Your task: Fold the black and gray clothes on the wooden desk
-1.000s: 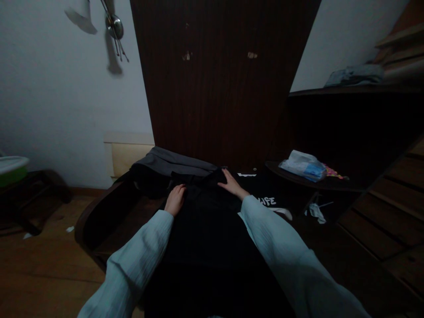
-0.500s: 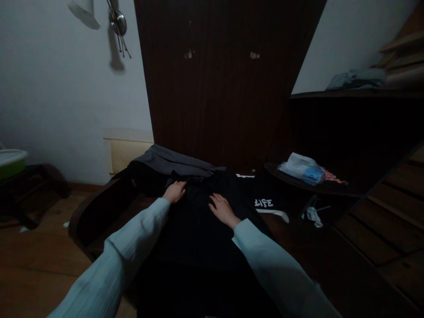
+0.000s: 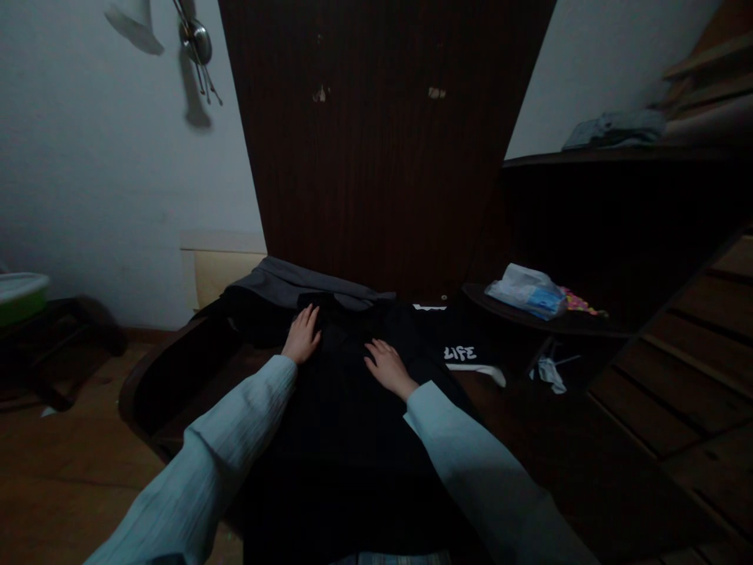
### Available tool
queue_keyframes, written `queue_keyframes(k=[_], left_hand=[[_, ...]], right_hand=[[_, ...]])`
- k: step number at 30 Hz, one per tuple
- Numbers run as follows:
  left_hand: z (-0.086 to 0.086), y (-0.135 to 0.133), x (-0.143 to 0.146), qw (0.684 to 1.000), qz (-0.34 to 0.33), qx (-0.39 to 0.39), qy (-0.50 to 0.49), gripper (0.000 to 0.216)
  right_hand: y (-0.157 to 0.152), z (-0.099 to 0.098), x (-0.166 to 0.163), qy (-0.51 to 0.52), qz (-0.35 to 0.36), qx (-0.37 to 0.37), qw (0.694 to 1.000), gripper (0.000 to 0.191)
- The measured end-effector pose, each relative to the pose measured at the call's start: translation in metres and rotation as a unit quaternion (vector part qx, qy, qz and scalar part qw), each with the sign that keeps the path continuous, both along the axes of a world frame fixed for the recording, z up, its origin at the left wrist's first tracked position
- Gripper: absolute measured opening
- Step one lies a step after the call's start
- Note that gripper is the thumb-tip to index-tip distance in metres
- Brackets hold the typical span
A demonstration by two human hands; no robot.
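Head view. Black garment [image 3: 347, 416]: flat on the dark table [image 3: 154, 369], centre frame.
Left hand [image 3: 302, 336], at 11 o'clock on the garment: fingers together, palm down.
Right hand [image 3: 385, 366], at 1 o'clock: fingers slightly spread, flat.
Risk: uneven pressure could bunch the cloth against the grey garment [image 3: 300, 282] at 12 o'clock, and the dim light would hide creases.

Dim and underexposed throughout, in soft, flat light without glare. Brightest on the white wall [image 3: 106, 173] at upper left and on the pale sleeves [image 3: 235, 439]; darkest under the shelf [image 3: 617, 159] at right, close to pure black. Soft, smeared shadow on the wall just below the hanging utensils [image 3: 197, 39]. Hardly a fold readable in the black garment [image 3: 347, 424], lost in murk; left hand [image 3: 302, 337] and right hand [image 3: 385, 367] dull but legible against it. Grainy and slightly soft all over. Strong wide-angle bending at the edges, plain in the splayed dark wardrobe [image 3: 376, 141] and the slanting floorboards [image 3: 676, 353].
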State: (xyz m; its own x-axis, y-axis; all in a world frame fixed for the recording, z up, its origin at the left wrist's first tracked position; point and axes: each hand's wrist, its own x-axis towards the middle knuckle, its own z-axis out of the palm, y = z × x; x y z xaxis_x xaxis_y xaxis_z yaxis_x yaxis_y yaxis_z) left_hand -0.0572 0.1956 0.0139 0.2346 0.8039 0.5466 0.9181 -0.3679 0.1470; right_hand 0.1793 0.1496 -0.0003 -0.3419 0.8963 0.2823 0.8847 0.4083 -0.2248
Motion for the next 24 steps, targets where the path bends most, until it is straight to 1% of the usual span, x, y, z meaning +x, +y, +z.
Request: queue_keyframes(k=[3, 8, 10, 13, 15, 20, 24], left_hand=[[-0.011, -0.01, -0.006, 1.0, 0.006, -0.008, -0.001, 0.056], [-0.013, -0.032, -0.004, 0.999, -0.025, -0.031, 0.026, 0.056], [-0.014, -0.044, 0.002, 0.996, -0.054, -0.054, 0.043, 0.059], [-0.017, -0.06, 0.014, 0.987, -0.099, -0.106, 0.067, 0.062], [-0.018, -0.066, 0.019, 0.98, -0.119, -0.138, 0.08, 0.063], [-0.015, -0.077, 0.02, 0.972, -0.116, -0.182, 0.095, 0.061], [-0.011, -0.093, 0.017, 0.968, -0.115, -0.203, 0.088, 0.059]], right_hand=[[0.001, -0.001, 0.0, -0.005, -0.001, -0.001, 1.0, 0.04], [0.001, -0.001, 0.0, -0.003, 0.001, -0.008, 1.0, 0.041], [0.0, -0.001, 0.0, 0.01, 0.006, -0.001, 1.0, 0.048], [-0.003, 0.0, 0.0, 0.025, 0.037, 0.022, 0.999, 0.062], [-0.006, -0.001, -0.001, 0.019, 0.051, 0.019, 0.998, 0.065], [-0.017, -0.005, 0.0, -0.017, 0.029, -0.033, 0.999, 0.063], [-0.028, -0.006, 0.001, -0.025, 0.013, -0.047, 0.998, 0.063]])
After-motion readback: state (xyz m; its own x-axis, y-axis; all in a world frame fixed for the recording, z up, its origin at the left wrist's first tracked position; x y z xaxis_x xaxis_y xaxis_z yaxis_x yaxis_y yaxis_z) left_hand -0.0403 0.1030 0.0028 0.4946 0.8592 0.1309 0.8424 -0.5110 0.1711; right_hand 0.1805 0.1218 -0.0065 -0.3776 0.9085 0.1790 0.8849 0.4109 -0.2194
